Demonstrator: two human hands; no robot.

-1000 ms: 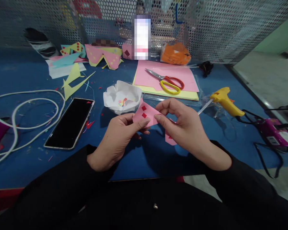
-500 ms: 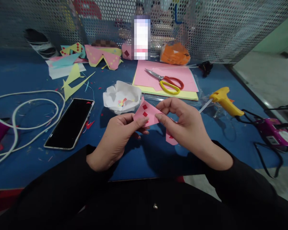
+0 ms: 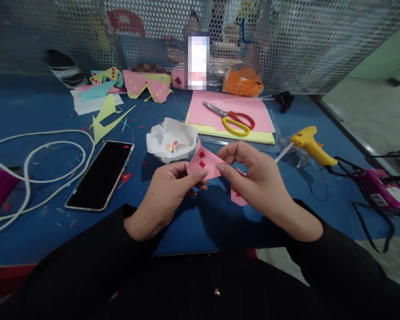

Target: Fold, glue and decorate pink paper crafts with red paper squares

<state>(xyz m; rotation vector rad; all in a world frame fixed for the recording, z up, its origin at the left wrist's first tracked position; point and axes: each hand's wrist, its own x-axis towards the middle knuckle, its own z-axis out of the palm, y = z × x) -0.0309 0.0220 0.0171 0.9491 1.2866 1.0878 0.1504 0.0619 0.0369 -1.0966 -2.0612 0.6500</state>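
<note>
Paper cutout (image 3: 213, 166), pink with red diamonds (image 3: 202, 154), held above near surface (image 3: 200, 231); left grip (image 3: 165, 189) pinched on its left part, right grip (image 3: 258, 178) pinched farther right, both thumbs on top; white-lined bowl (image 3: 156, 144) just far-left

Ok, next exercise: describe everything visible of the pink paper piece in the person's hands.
The pink paper piece looks like thin card. Two red diamonds show on its left part; the left thumb may cover more. The left hand and right hand pinch it, slanted, above the blue table, near the white bowl. A pink part with red on it shows below the right hand; whether it joins is hidden.
</note>
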